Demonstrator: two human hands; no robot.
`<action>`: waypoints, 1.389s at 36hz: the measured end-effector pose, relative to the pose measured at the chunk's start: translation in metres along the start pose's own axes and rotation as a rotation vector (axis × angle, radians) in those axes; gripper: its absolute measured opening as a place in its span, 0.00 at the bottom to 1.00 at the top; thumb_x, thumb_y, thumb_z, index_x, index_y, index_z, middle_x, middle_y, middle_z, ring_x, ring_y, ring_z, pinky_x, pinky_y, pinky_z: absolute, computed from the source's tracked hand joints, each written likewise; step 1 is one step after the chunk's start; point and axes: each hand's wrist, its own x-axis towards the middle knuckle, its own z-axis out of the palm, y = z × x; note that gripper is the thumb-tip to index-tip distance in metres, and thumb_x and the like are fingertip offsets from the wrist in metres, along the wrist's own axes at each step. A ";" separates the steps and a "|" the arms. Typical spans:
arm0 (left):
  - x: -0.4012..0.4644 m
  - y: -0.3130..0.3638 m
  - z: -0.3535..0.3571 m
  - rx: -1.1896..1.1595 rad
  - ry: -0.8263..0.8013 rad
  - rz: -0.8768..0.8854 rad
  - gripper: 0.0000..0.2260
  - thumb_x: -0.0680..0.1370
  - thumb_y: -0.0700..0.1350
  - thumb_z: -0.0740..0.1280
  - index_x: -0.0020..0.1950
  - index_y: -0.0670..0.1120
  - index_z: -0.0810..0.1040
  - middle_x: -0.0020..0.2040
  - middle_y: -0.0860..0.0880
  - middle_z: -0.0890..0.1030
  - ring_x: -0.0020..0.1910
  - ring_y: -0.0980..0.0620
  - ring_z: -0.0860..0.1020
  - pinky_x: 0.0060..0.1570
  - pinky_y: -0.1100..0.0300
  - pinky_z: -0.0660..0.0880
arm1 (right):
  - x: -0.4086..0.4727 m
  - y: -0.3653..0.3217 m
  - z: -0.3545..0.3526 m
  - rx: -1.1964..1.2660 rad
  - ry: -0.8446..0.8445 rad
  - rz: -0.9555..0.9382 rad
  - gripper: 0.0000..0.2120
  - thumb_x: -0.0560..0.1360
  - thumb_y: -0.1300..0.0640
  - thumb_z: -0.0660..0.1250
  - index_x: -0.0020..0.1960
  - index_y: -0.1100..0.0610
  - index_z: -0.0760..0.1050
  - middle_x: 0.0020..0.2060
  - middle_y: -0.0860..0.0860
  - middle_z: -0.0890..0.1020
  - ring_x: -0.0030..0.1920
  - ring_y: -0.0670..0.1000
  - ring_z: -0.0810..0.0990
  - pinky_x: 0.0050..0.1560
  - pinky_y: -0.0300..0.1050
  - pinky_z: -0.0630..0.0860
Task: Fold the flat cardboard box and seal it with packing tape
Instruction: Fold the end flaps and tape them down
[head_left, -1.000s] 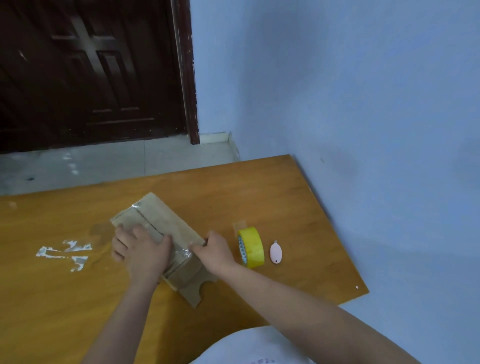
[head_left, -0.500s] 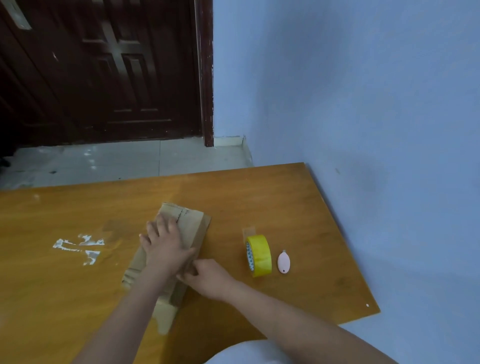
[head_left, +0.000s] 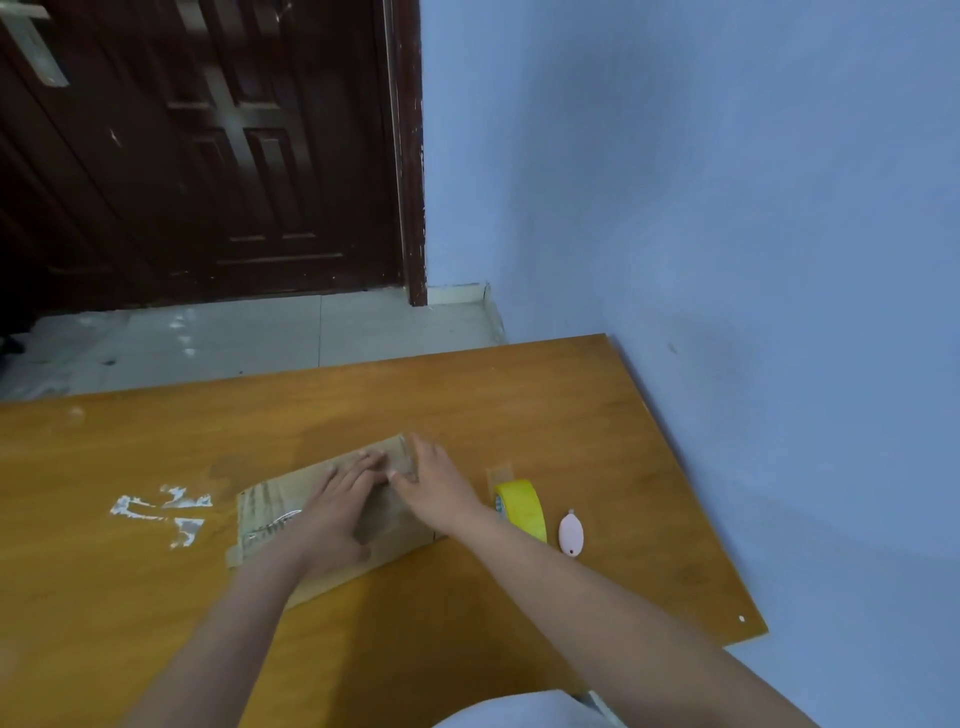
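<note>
Head view: cardboard box (head_left: 332, 512) lies flat on the wooden table (head_left: 519, 405), lengthwise left to right. Left hand (head_left: 340, 499) presses on its middle, fingers straight and close together, probably to pin it. Right hand (head_left: 431, 480) rests fingers extended on the far right end (likely smoothing tape there). Yellow tape roll (head_left: 522, 509) stands just beside, small pink cutter (head_left: 570, 535) beyond.

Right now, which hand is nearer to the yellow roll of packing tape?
Right. The right hand rests on the flat cardboard box just beside the yellow roll of packing tape; the left hand presses the box farther away.
</note>
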 end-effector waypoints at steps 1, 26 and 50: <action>-0.001 0.000 -0.001 -0.027 -0.006 0.028 0.39 0.63 0.43 0.69 0.72 0.49 0.57 0.76 0.57 0.46 0.73 0.60 0.41 0.70 0.59 0.36 | 0.000 0.000 0.003 0.002 -0.008 0.007 0.31 0.79 0.48 0.58 0.77 0.56 0.50 0.73 0.56 0.60 0.71 0.59 0.63 0.70 0.55 0.63; 0.032 0.024 0.013 0.064 0.263 -0.116 0.37 0.68 0.66 0.42 0.65 0.47 0.72 0.61 0.50 0.76 0.64 0.50 0.70 0.61 0.57 0.58 | -0.023 0.023 0.019 -0.234 0.074 0.005 0.25 0.77 0.52 0.59 0.70 0.59 0.59 0.62 0.60 0.68 0.58 0.65 0.73 0.54 0.58 0.73; 0.030 0.021 0.019 0.063 0.237 -0.136 0.30 0.74 0.65 0.47 0.65 0.49 0.71 0.59 0.52 0.76 0.61 0.51 0.71 0.62 0.57 0.60 | 0.035 0.143 -0.076 0.010 -0.053 0.530 0.11 0.78 0.54 0.60 0.39 0.56 0.70 0.37 0.52 0.73 0.40 0.52 0.72 0.38 0.43 0.65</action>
